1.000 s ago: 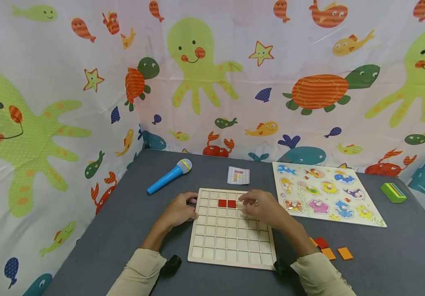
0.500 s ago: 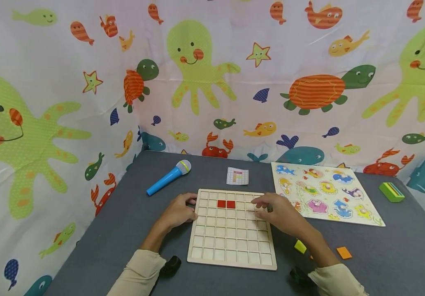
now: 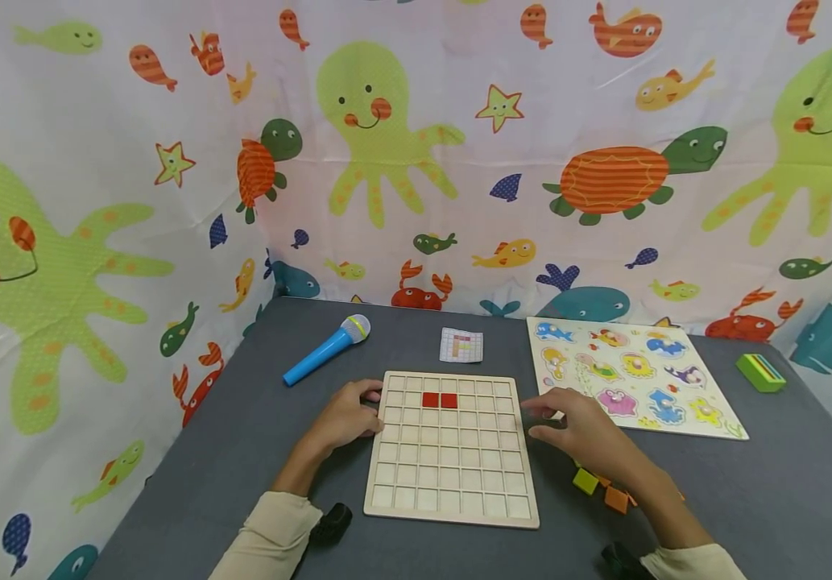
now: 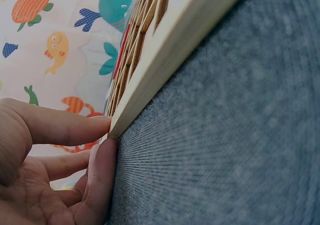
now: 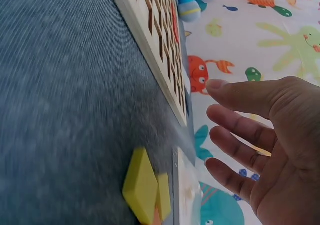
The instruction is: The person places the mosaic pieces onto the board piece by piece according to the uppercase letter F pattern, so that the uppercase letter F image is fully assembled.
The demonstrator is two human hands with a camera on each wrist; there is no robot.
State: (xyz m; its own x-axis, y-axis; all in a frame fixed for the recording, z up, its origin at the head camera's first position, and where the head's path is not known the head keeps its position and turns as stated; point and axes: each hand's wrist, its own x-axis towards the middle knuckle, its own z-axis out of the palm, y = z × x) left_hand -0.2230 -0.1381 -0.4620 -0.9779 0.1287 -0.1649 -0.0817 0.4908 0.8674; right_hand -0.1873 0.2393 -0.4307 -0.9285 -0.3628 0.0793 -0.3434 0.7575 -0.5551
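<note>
A square wooden grid board (image 3: 450, 475) lies flat on the table, with two red square tiles (image 3: 431, 399) side by side in its second row from the far edge. My left hand (image 3: 345, 414) is at the board's left edge; in the left wrist view, thumb and finger pinch the board's rim (image 4: 150, 87). Just off the right edge hovers my right hand (image 3: 581, 425), its fingers apart and loosely bent, holding nothing. Near the right forearm lie several loose tiles, including a yellow tile (image 3: 585, 481) and an orange tile (image 3: 615, 499); the forearm partly hides the group.
Beyond the board lies a small card (image 3: 461, 345) with a coloured grid pattern. A blue toy microphone (image 3: 321, 354) rests at the back left. An animal puzzle board (image 3: 722, 420) lies at the right, partly behind the right hand, and a green-sided stack of pieces (image 3: 760, 373) stands farther right.
My right hand has moved right, from over the board's upper right cells to beside its right edge. The left hand stays at the left edge. The red tiles have not moved.
</note>
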